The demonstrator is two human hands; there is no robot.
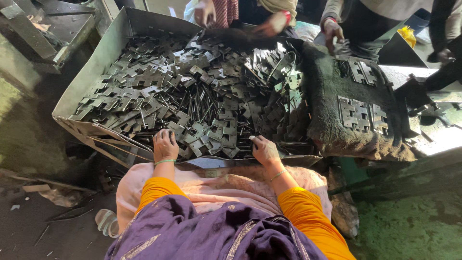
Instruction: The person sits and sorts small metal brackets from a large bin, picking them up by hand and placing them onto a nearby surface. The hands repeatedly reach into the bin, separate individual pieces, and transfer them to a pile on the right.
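Near edge of tray (91, 58): both hands rested on hinge plates (192, 91).
Left hand (165, 144): fingers curled loosely, gripping nothing visible.
Right hand (264, 150): fingers pinched a thin pin (251, 138).

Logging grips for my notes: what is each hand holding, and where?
Left hand rests on the metal plates; right hand pinches something small, too unclear to name.

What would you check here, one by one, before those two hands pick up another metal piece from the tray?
1. Left hand resting on the pile of flat metal hinge plates: ok.
2. Right hand on the pile at the tray's near edge: ok.
3. Whether either hand already holds a plate: cannot tell.
4. Metal tray well filled: ok.
5. Other people's hands away from the near edge: ok.
6. Assembled hinges lying flat on the dark cloth: ok.
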